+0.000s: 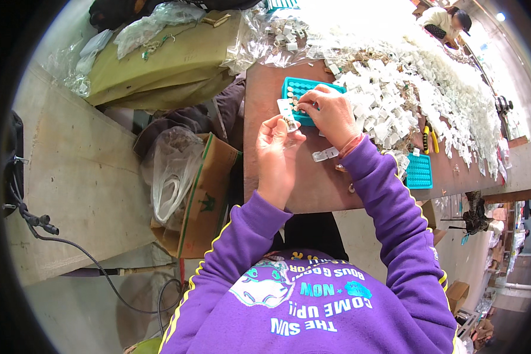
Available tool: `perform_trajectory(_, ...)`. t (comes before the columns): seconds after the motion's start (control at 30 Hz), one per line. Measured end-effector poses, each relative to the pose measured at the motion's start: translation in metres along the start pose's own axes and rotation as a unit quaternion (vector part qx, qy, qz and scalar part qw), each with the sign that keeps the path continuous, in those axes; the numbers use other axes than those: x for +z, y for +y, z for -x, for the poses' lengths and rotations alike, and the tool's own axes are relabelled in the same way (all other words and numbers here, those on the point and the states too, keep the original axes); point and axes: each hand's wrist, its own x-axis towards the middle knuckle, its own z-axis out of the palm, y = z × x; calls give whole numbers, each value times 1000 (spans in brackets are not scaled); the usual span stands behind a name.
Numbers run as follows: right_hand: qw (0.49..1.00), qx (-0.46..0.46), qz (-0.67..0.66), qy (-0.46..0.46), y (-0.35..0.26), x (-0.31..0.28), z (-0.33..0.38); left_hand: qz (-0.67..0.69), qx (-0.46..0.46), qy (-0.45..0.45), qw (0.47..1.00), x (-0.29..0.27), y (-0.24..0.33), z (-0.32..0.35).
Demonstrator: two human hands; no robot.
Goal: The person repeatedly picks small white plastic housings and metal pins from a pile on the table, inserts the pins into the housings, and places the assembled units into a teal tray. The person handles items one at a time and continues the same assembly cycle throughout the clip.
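In my left hand [275, 158] I hold a small clear-and-white plastic box [285, 107] with its lid raised, pinched between thumb and fingers. Some small thing shows inside it, too small to name. My right hand [334, 120] is just to the right, over a teal tray [296, 83] with rows of round hollows. Several small pale round pieces sit in its left part. The fingertips of the right hand are pinched together at these pieces; what they grip, if anything, is hidden. Below the right wrist, more small clear boxes [324, 154] lie on the brown table.
A large heap of small clear boxes [383, 97] covers the table's right and far side. Yellow-and-black pliers [430, 140] and a second teal tray [419, 172] lie at right. A cardboard box [196, 197] with a plastic bag stands left. Another person [443, 25] sits far right.
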Motion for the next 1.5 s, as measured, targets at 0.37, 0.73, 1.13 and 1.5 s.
perform_trajectory(0.37, 985, -40, -161, 51, -36, -39, 18, -8, -28, -65, 997, 0, -2, 0)
perform_trajectory(0.73, 992, -11, -127, 8, -47, -46, 35, -37, -33, -98, 994, 2, 1, 5)
perform_trajectory(1.13, 988, -119, -17, 96, -46, -31, 54, -57, -2, -89, 994, -2, -1, 7)
perform_trajectory(1.5, 809, 258, -515, -118, -53, -77, 51, -13, -173, -138, 975, 21, 20, 42)
